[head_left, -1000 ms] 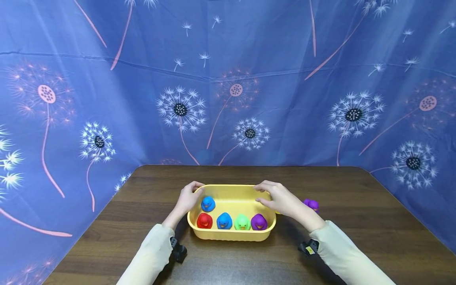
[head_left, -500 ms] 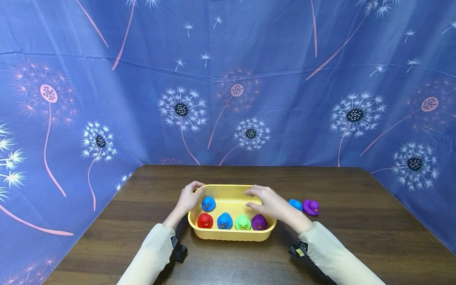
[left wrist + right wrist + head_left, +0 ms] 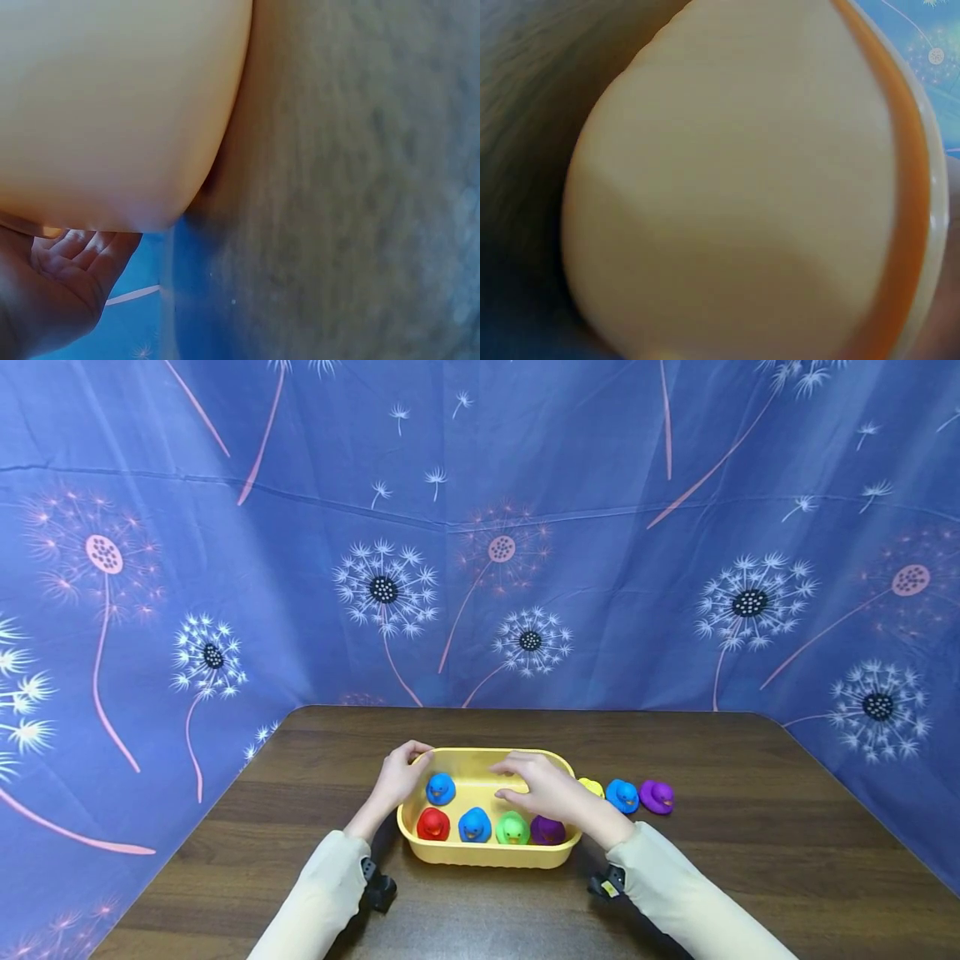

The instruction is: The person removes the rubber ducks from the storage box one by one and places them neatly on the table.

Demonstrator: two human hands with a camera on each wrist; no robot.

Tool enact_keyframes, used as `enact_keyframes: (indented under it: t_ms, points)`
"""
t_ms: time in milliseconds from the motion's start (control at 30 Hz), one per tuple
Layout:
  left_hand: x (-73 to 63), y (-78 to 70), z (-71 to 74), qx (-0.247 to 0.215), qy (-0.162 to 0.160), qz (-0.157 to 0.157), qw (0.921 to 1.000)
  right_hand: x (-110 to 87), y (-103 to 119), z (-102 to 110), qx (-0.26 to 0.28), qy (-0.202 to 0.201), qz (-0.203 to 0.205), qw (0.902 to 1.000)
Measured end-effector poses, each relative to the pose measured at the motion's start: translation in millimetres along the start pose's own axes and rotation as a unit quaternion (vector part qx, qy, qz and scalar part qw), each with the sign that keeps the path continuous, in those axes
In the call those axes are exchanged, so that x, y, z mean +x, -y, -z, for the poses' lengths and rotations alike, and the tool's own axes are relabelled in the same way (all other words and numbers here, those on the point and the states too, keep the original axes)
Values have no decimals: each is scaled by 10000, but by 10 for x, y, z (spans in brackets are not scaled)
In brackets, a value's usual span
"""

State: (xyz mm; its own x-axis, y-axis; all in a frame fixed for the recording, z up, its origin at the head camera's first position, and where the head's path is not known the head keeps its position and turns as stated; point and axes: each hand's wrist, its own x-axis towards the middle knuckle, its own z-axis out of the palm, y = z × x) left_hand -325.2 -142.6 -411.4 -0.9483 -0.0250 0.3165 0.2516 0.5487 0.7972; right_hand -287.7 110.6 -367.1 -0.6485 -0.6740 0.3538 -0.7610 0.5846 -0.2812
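Note:
A yellow tub (image 3: pixel 491 857) stands on the table, its near wall facing me. My left hand (image 3: pixel 397 781) grips its far left rim; the left wrist view shows the fingers (image 3: pixel 90 255) behind the tub's outer wall. Over the tub's right half hovers my right hand (image 3: pixel 543 787), thumb and fingers apart, with nothing seen between them. Inside the tub, a red rubber duck (image 3: pixel 433 825), a blue duck (image 3: pixel 474 826), a green duck (image 3: pixel 513 828) and a purple duck (image 3: pixel 547 832) line the near side. Another blue duck (image 3: pixel 440 789) sits behind the red one.
Right of the tub, on the brown table (image 3: pixel 720 860), are a yellow duck (image 3: pixel 591 786) partly hidden by the right hand, a blue duck (image 3: pixel 622 796) and a purple duck (image 3: pixel 657 797). A blue dandelion-print cloth (image 3: pixel 480 468) hangs behind the table.
My right hand has moved left, from the tub's right end to farther over its inside, uncovering the blue and yellow ducks on the table. The left hand has stayed at the rim.

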Motion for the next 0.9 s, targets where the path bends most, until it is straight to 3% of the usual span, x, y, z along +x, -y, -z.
enact_keyframes:
  t_ms: [633,900]
  points:
    - [-16,-27,17,-6,8,-12,10000,313,230,-80,7,228,268,9994]
    - [-2,10,3,-11,30,11,10000,435,275,-151,353,474,444,9973]
